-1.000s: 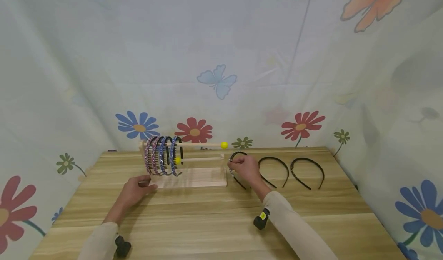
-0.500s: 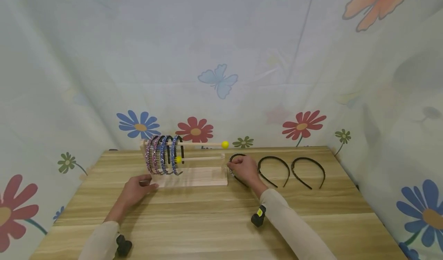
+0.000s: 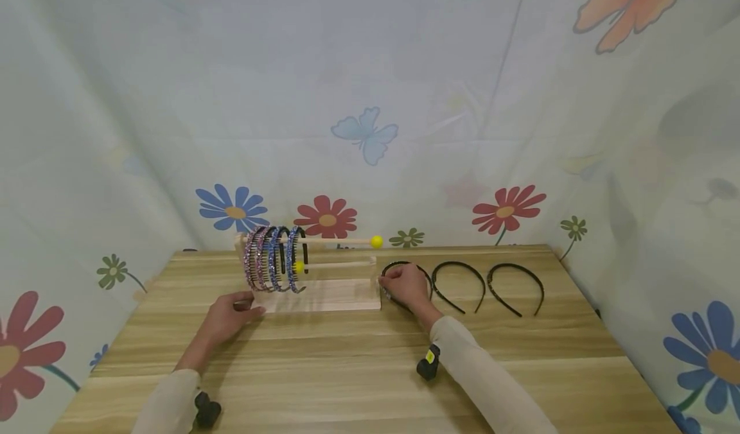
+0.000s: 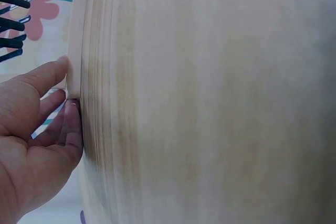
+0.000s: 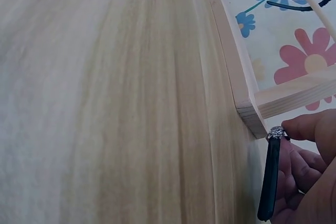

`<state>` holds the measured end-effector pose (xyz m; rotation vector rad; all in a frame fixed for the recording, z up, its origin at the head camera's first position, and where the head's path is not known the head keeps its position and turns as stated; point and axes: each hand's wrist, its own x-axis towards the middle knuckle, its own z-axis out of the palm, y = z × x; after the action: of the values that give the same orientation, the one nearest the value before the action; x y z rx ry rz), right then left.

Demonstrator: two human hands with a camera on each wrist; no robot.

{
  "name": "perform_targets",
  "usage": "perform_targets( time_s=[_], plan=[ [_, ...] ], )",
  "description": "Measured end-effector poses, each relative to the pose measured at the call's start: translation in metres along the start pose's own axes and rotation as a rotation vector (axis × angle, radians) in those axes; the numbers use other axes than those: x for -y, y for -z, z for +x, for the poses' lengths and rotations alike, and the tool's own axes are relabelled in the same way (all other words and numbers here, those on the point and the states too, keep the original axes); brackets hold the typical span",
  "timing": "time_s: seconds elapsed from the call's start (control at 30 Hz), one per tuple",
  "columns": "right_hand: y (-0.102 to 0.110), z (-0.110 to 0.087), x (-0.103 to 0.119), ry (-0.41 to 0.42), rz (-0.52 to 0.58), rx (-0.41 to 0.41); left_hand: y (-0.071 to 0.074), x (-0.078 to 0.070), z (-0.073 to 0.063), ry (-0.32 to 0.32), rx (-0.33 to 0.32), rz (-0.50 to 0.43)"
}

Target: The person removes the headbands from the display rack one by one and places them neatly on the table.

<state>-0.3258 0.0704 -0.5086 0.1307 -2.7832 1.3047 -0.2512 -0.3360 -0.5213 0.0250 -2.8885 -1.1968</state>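
My left hand grips the left end of a pale wooden headband stand at its base. Seen from the left wrist, the thumb and fingers close about the base's corner. Several glittery pink and blue headbands hang towards the left of the stand's rods. Just past the right end of the base, my right hand pinches a black headband by its silvery, sparkling part. In the right wrist view that headband points one black end towards the camera; the hand hides some of it.
Two more black headbands, a middle one and a far right one, lie on the wood-grain table. Yellow balls cap the upper rod and the lower rod. A flowered curtain hangs behind.
The right hand has shifted slightly left and down, and its headband now lies lower, with its right side showing past the hand. The left hand and stand stay put.
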Motion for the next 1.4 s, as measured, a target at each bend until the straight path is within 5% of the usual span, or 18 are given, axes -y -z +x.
perform_targets(
  time_s=[0.37,0.9,1.4],
  plan=[
    [-0.001,-0.001,-0.003,0.042,-0.028,0.020,-0.003,0.004,0.002,0.007,0.004,-0.003],
    [0.027,-0.004,-0.013,0.042,0.111,0.039,0.000,-0.001,-0.001,0.001,0.005,-0.003],
    [0.075,-0.025,-0.004,0.363,0.157,0.026,0.000,0.000,-0.001,-0.018,0.012,-0.006]
  ],
)
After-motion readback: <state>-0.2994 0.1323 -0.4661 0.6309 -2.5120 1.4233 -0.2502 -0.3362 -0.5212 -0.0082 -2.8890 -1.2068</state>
